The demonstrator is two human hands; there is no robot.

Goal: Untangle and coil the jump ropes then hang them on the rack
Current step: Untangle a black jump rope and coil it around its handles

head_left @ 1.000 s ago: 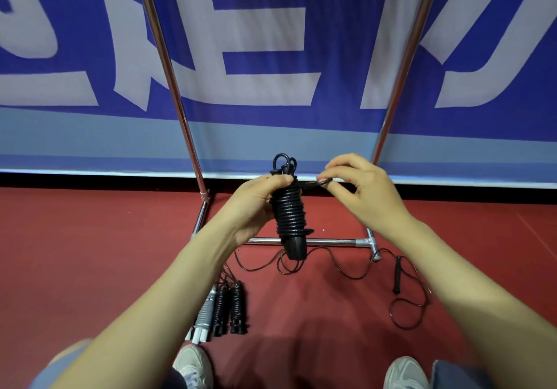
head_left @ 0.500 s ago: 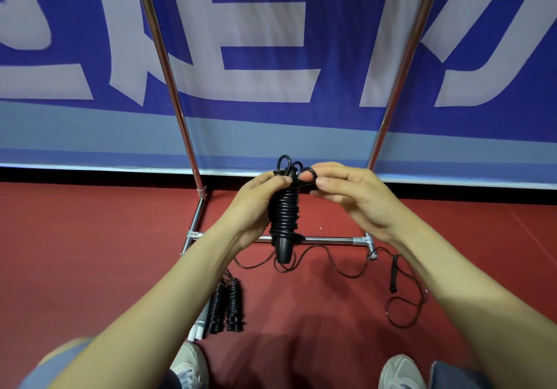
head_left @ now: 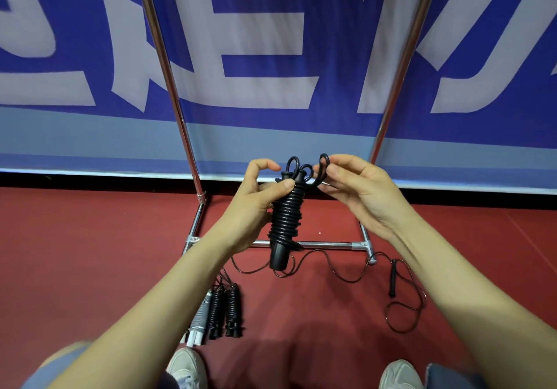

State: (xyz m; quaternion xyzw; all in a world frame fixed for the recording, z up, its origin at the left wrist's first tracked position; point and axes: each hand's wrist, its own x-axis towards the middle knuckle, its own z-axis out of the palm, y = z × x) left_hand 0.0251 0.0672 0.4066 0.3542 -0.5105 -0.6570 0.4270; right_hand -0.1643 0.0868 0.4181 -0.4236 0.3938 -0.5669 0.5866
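Red floor (head_left: 90,268) by the shoes (head_left: 187,367) carries three wound ropes (head_left: 233,310) side by side, with a loose rope (head_left: 392,280) trailing to their right. Above them, the left hand (head_left: 256,204) grips the black coiled jump rope (head_left: 286,220) upright, thumb pressed against it. The right hand (head_left: 358,189) pinches its top loop. Behind stands the rack (head_left: 313,244).

The rack (head_left: 168,87) uprights run off the top edge. The wound jump rope (head_left: 287,217) hides most fingers of the left hand (head_left: 250,207). The left forearm (head_left: 168,283) covers the tops of the floor bundles (head_left: 224,313). Both shoes (head_left: 187,367) are cropped at the bottom edge.
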